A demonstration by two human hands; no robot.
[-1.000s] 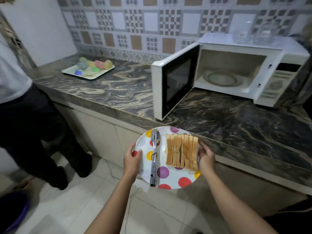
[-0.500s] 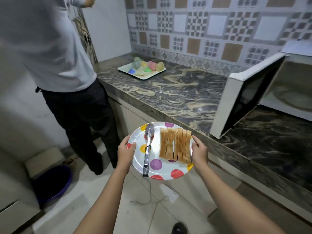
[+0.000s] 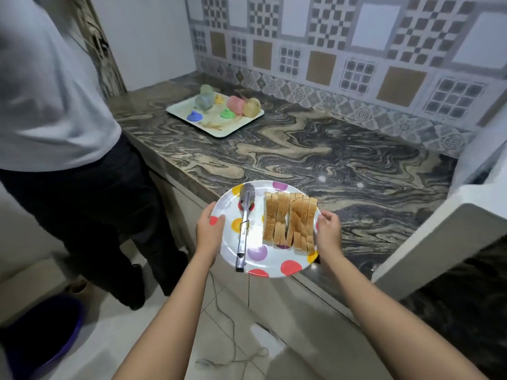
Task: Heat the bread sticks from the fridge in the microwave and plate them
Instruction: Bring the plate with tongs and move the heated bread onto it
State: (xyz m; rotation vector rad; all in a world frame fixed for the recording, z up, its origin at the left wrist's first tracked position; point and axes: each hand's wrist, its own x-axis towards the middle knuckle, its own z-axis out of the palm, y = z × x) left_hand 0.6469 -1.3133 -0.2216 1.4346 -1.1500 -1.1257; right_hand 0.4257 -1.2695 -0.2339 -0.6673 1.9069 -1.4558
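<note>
A white plate with coloured dots [image 3: 274, 263] hangs over the front edge of the marble counter [image 3: 329, 160]. Several bread sticks [image 3: 289, 220] lie side by side on its right half. Metal tongs [image 3: 244, 223] lie on its left half, jaws pointing away from me. My left hand [image 3: 210, 231] grips the plate's left rim with the thumb on top. My right hand [image 3: 327, 233] grips the right rim. Only the open white microwave door [image 3: 439, 234] shows at the right edge; the oven's inside is out of view.
Another person in a grey shirt and dark trousers [image 3: 68, 149] stands close on the left. A white tray [image 3: 216, 133] with pastel cups and lids sits at the counter's far left. On the floor are a blue basin [image 3: 41, 338] and a loose cable [image 3: 233, 349].
My view has swung left, so the microwave has slid almost out of sight at the right. The plate has risen over the counter edge. Both hands keep their grip.
</note>
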